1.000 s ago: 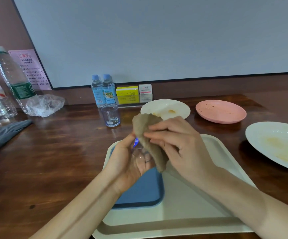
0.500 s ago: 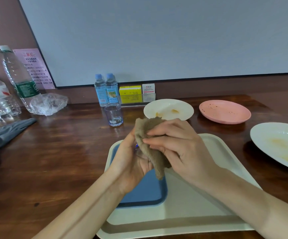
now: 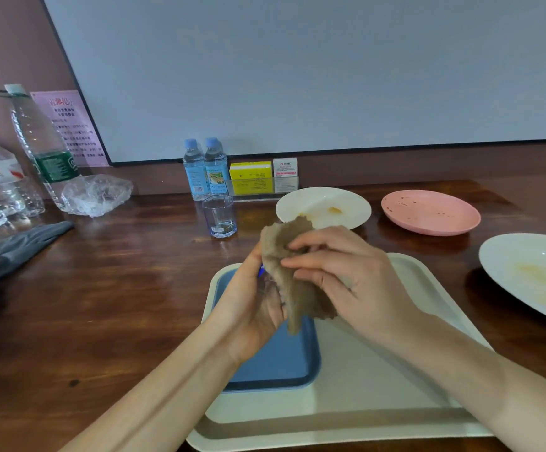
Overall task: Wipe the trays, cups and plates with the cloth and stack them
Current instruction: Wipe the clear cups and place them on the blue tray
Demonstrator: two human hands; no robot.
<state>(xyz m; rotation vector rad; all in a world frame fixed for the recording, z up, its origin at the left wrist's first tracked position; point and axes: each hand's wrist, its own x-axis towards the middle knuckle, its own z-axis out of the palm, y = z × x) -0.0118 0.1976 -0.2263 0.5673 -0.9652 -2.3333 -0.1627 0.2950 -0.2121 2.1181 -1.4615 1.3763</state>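
Through the head camera I see the left hand (image 3: 252,301) curled round a clear cup (image 3: 269,287), which is mostly hidden by the brown cloth (image 3: 297,288). The right hand (image 3: 356,282) pinches that cloth between thumb and fingers and presses it against the cup. Both hands are above the blue tray (image 3: 281,363), which lies in the left part of the larger cream tray (image 3: 379,402). Beyond the trays, a second clear cup (image 3: 220,216) stands upright on the wooden table (image 3: 102,305). To its right I make out a small white plate (image 3: 324,207) with yellow smears, a speckled pink plate (image 3: 428,212) and a large white plate (image 3: 532,272) with a yellow stain, all apart from one another.
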